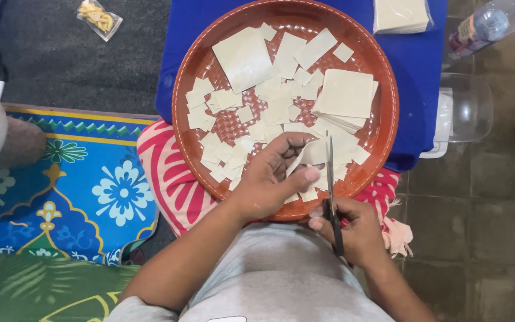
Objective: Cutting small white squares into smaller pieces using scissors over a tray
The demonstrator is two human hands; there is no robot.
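Tray: a round red-brown tray (186,101) sat on a blue cloth (415,65) and overlapped a pink-and-red striped cushion (168,173) at its near edge.
Tray contents: pale cut squares (233,128) lay scattered over the left and centre; one large uncut sheet (245,58) lay toward the far edge; a neat stack of sheets (347,95) rested at the right edge.
Left hand: the left hand (266,182) was over the tray's near edge, thumb and fingers pinched closed on a pale strip (312,152) and holding it up off the tray.
Right hand: the right hand (356,229) was just outside the near rim, fingers curled shut through the handles of the scissors (331,197); the blades pointed toward the far edge.
Blades: they appeared nearly closed, edge-on to the camera; how far they gaped could not be told.
Strip versus fingers: the strip ran from the left thumb tip rightward and met the blades; the free end lay just beyond them, above the loose squares.
Step (judgement): mid-cut, trimming a square off the held strip.
Next move (judgement): it called for feeding the strip further across the blades while keeping the left thumb clear.
Surroundings: a plastic bottle (484,24) and a clear container (466,107) lay past the tray's right edge; a small packet (98,18) lay beyond the far-left.
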